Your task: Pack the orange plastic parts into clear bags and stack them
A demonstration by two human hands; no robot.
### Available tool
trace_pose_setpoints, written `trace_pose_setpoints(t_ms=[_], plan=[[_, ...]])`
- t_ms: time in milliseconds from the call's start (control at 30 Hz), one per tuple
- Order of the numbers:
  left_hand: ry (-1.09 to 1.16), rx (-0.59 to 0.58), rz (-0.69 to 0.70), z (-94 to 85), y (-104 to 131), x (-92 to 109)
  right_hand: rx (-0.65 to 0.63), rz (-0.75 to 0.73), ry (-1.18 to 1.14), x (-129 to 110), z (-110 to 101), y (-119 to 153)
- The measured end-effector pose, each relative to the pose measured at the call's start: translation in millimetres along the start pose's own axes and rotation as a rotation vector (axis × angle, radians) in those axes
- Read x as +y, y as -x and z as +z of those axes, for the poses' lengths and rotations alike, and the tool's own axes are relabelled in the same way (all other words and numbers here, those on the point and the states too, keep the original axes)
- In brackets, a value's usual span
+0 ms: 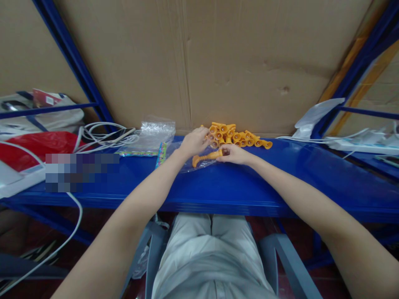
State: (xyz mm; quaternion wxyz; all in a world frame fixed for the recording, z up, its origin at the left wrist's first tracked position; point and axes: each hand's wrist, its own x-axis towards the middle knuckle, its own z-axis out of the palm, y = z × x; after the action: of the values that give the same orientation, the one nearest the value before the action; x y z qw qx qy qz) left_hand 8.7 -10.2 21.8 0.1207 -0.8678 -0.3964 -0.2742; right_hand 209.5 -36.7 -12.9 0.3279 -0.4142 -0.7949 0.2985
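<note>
My right hand (234, 153) grips one end of an orange toy horn (207, 157), whose other end points left over a clear plastic bag (187, 168). My left hand (195, 142) is closed at the bag's upper side, fingers bent towards the right; its fingertips are partly hidden, and it appears to hold the film. The bag lies flat with a colourful header strip (161, 154) at its left end. Just behind both hands is a pile of orange toy horns (238, 136), several with their round openings facing me.
More clear bags (157, 132) with a printed strip lie to the left, near coiled white cables (106, 132) and a red bag (46, 145). A cardboard wall (233, 62) stands behind the blue table (249, 182). At right is a white power strip (364, 145).
</note>
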Motion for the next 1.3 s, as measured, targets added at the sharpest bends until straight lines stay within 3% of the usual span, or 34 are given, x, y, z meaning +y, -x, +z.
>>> trace_pose_setpoints(t_ms=[133,267,400,500,633,700,800,900,1000,1133,1300], plan=[[-0.153,-0.020,-0.409,-18.7,3.7,-22.5,0.016,0.019,-0.019,2.0,4.6,-1.7],[-0.208,-0.152,-0.846,-31.1,7.9,-44.4,0.051,-0.023,-0.095,1.5,4.7,-1.7],[-0.172,-0.281,-1.043,-37.4,10.3,-60.4,0.103,-0.063,-0.133,-3.3,3.4,-0.6],[-0.132,-0.295,-1.044,-38.9,10.4,-70.5,0.146,-0.095,-0.112,-8.5,2.2,1.1],[-0.015,-0.288,-0.931,-39.1,7.8,-79.1,0.248,-0.161,-0.002,-16.3,-1.5,4.5],[0.063,-0.142,-0.908,-38.3,5.4,-80.7,0.306,-0.179,0.059,-21.1,-5.1,6.9],[0.228,0.207,-0.869,-35.0,0.6,-80.4,0.361,-0.191,0.097,-30.2,-12.5,11.0],[0.378,0.408,-0.801,-29.8,-3.6,-76.2,0.283,-0.157,0.004,-38.7,-21.1,14.7],[0.446,0.387,-0.781,-24.7,-4.7,-66.7,0.154,-0.100,-0.111,-41.5,-29.6,17.1],[0.461,0.239,-0.830,-18.9,-2.6,-52.4,0.022,-0.006,-0.168,-33.9,-37.5,17.9],[0.544,0.194,-0.867,-11.6,-2.0,-47.0,0.024,0.085,-0.170,-21.5,-36.7,15.0]])
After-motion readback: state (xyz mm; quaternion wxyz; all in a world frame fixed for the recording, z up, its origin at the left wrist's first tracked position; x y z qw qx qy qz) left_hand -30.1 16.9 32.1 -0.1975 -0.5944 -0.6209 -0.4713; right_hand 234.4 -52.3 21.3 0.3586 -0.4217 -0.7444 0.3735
